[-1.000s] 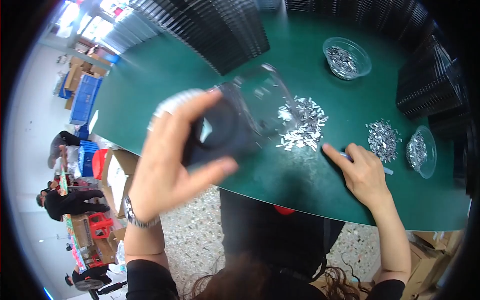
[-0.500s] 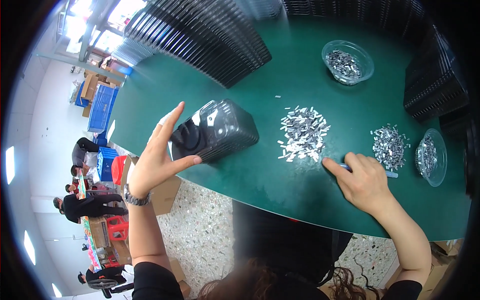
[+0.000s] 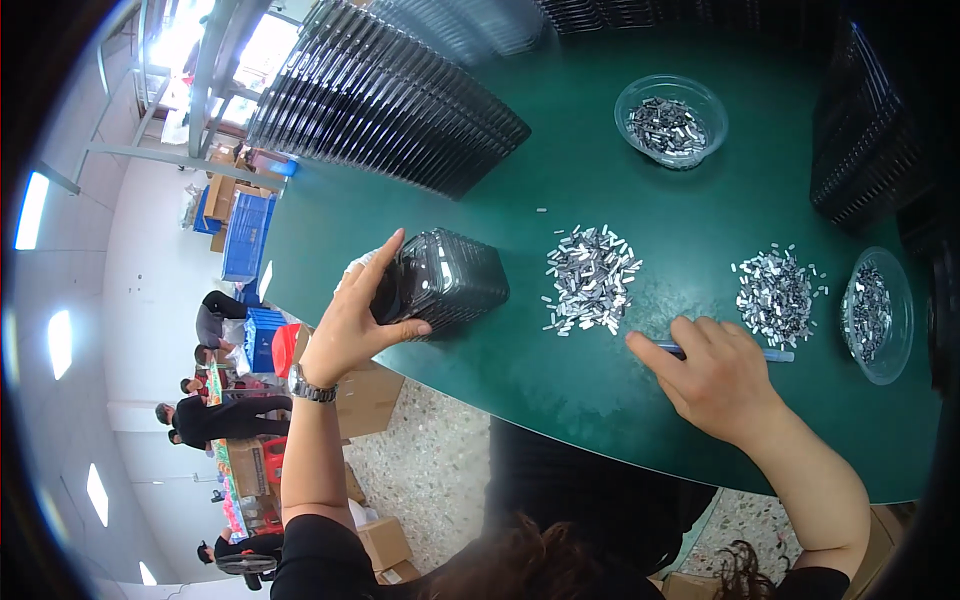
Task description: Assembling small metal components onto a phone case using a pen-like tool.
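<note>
My left hand (image 3: 357, 313) wraps round the left end of a small stack of dark, shiny plastic trays (image 3: 465, 275), thumb on the near side and fingers on the far side. White tape covers one of its fingers. My right hand (image 3: 715, 372) is closed round a light-blue pen-like stick (image 3: 778, 356), whose end shows beyond the knuckles; its tip is hidden. The right index finger points at the table just below a pile of small silver-grey pieces (image 3: 590, 278). A second pile (image 3: 778, 297) lies right of it.
Clear bowls of the same pieces stand at the back (image 3: 672, 122) and right (image 3: 880, 315) of the green table (image 3: 560, 385). Tall stacks of black trays rise at back left (image 3: 390, 105) and right (image 3: 865, 140). Boxes and people (image 3: 235, 415) are off to the left.
My left hand has closed in on the tray stack, and the dark end part is now mostly covered by it. My right hand stays near the pile. The whole view has shifted slightly.
</note>
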`<state>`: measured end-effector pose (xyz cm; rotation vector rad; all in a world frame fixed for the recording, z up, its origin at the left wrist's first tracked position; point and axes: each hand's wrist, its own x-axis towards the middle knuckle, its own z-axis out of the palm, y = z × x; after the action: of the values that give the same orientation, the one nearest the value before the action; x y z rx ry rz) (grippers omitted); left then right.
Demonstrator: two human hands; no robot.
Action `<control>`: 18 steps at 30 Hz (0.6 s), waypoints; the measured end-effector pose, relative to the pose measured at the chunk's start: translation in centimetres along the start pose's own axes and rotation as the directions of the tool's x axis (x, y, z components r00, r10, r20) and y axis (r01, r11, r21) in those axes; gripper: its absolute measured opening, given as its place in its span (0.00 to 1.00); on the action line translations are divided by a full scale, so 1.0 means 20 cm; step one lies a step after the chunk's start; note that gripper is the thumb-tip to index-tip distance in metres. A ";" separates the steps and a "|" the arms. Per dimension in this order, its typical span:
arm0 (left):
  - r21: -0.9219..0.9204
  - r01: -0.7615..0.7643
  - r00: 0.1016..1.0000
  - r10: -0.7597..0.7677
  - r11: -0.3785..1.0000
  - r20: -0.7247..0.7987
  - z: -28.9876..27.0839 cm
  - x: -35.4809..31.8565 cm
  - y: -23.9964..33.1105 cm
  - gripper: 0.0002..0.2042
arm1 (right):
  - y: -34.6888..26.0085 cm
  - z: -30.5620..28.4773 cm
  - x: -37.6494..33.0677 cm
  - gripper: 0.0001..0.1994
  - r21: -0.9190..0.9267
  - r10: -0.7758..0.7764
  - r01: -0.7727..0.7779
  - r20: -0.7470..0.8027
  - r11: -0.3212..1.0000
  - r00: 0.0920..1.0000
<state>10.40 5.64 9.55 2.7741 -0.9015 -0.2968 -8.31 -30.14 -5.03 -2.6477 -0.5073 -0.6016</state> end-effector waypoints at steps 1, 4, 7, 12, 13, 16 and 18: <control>-0.008 -0.014 1.000 0.014 1.000 -0.016 -0.01 0.01 0.00 0.58 | 0.00 0.00 0.00 0.19 -0.011 -0.001 0.001 0.004 1.000 1.000; -0.035 -0.026 0.998 0.024 0.999 -0.054 -0.03 0.05 0.05 0.58 | 0.00 0.01 0.00 0.19 -0.005 0.002 -0.002 -0.005 1.000 1.000; -0.018 -0.057 0.997 0.056 0.998 -0.043 0.02 0.08 0.02 0.57 | -0.01 0.02 0.01 0.19 0.009 0.006 -0.006 -0.015 1.000 1.000; -0.018 -0.053 0.998 0.053 0.998 -0.045 0.03 0.04 -0.02 0.59 | 0.01 0.02 0.03 0.19 0.015 0.010 -0.010 -0.008 1.000 1.000; -0.023 -0.061 0.997 0.059 0.998 -0.045 0.02 0.04 -0.02 0.59 | 0.01 0.01 0.03 0.19 0.007 0.020 -0.020 0.008 1.000 1.000; -0.009 0.033 0.998 -0.032 0.999 0.051 -0.03 0.03 0.01 0.64 | 0.02 -0.02 0.02 0.18 -0.010 0.027 -0.027 0.015 1.000 1.000; 0.113 -0.026 0.999 0.023 0.993 0.024 -0.09 0.00 0.05 0.66 | 0.01 -0.04 0.03 0.18 -0.045 0.029 -0.029 0.000 0.999 1.000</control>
<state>10.38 5.13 11.58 2.8654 -0.9866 -0.2822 -8.07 -30.50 -4.17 -2.6929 -0.4606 -0.6098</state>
